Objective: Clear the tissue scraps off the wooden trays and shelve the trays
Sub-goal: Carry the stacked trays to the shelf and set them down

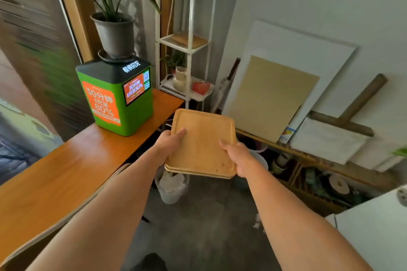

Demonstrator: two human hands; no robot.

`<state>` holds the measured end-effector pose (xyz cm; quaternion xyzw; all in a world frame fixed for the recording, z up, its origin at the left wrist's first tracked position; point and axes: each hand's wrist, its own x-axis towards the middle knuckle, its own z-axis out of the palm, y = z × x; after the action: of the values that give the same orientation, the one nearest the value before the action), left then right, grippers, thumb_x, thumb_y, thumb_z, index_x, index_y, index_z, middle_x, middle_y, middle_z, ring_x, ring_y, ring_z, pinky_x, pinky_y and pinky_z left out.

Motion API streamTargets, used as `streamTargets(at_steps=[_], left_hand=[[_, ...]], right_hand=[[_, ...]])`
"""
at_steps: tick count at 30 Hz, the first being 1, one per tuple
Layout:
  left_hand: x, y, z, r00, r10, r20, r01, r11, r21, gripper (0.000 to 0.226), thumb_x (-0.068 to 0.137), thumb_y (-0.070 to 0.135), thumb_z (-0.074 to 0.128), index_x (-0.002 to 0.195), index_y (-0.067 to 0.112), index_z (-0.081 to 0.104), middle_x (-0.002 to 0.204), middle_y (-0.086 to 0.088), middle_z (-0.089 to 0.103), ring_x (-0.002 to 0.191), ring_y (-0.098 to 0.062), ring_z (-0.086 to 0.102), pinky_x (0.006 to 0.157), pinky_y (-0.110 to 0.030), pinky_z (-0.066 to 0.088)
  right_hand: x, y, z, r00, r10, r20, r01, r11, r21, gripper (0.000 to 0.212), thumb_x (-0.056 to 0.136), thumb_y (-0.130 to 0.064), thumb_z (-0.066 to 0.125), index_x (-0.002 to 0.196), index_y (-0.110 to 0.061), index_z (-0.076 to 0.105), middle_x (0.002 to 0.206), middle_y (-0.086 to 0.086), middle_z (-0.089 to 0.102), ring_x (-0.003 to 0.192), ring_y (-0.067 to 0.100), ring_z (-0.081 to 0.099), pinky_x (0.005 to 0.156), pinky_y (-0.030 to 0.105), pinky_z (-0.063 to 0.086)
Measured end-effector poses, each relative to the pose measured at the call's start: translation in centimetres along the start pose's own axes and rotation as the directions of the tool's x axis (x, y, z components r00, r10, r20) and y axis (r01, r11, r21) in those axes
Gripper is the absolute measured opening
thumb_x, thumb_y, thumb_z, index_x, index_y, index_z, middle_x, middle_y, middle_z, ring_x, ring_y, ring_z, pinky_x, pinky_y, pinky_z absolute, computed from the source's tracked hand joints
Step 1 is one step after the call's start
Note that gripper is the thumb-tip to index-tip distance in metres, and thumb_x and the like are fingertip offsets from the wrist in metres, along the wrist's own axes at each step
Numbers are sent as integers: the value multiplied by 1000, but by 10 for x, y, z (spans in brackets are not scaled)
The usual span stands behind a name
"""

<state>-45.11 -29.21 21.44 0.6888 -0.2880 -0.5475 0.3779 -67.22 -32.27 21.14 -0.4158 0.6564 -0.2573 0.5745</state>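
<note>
I hold a stack of square wooden trays (201,141) in front of me, above the floor, with both hands. My left hand (168,145) grips the stack's left edge, thumb on top. My right hand (239,157) grips its right edge near the front corner. The top tray's surface is bare, with no tissue scraps on it. A white metal shelf unit (189,35) stands straight ahead beyond the trays; another wooden tray (189,39) lies on its middle shelf. Below my hands a white bin (171,187) holds crumpled tissue.
An orange wooden counter (72,163) runs along the left, carrying a green box (115,97) topped by a potted plant (115,31). The lower shelf holds a vase (180,78) and a red item (200,87). Boards (273,97) lean against the right wall above low clutter.
</note>
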Motion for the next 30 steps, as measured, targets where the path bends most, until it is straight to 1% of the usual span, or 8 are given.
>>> streamTargets(at_steps=[3,10,12,16,18,21,25,30], left_hand=[[25,13,20,999,-3,42,1,999,42,69,91,56,60,145,17,40,119,-3,57,104,-26,59,90,-44,46],[119,55,52,997,16,82,-16,1000,1,67,94,50,60,145,13,39,123,-5,58,105,-28,58,87,-42,45],[154,76,57,996,38,86,-37,999,-2,66,94,48,61,145,10,42,123,-7,60,103,-28,60,85,-42,46],[227,136,61,994,67,91,-68,998,4,61,93,48,62,137,7,52,105,-3,64,86,-20,63,77,-38,47],[260,170,60,993,80,85,-81,997,8,63,92,51,61,139,11,52,118,-7,65,98,-26,64,83,-40,48],[304,208,61,994,98,52,-99,995,24,67,92,56,58,144,15,48,130,-9,61,113,-31,60,93,-44,47],[351,230,68,998,57,12,-58,994,96,71,96,62,40,144,10,47,135,-13,58,122,-35,56,97,-43,43],[415,266,82,999,26,-26,-23,993,116,70,101,56,36,146,3,41,140,-16,53,125,-35,53,101,-41,42]], right_hand=[[19,4,-15,999,32,-32,-31,999,34,62,87,-49,66,135,-16,44,127,12,58,113,35,57,102,57,44],[105,-36,-31,996,69,-50,-65,994,83,54,88,-44,68,129,-13,52,124,12,62,110,36,59,99,58,47],[140,-58,-34,997,64,-50,-59,995,84,46,88,-43,69,122,-15,55,121,12,63,108,36,60,98,58,48],[212,-120,-37,995,55,-83,-47,995,85,30,87,-40,71,98,-17,55,108,9,64,101,34,62,92,56,52],[248,-154,-36,995,30,-95,-23,997,71,26,87,-40,71,91,-20,54,104,9,65,97,33,64,85,52,55],[295,-191,-34,995,27,-98,-19,996,82,36,86,-43,70,109,-17,58,108,10,65,98,33,63,85,50,53],[345,-215,-27,990,99,-104,-88,991,102,62,93,-54,52,140,-13,46,134,13,57,111,34,58,97,50,48],[418,-260,-32,987,87,-137,-93,995,-36,65,97,-53,44,145,-10,41,137,16,54,114,36,57,100,52,47]])
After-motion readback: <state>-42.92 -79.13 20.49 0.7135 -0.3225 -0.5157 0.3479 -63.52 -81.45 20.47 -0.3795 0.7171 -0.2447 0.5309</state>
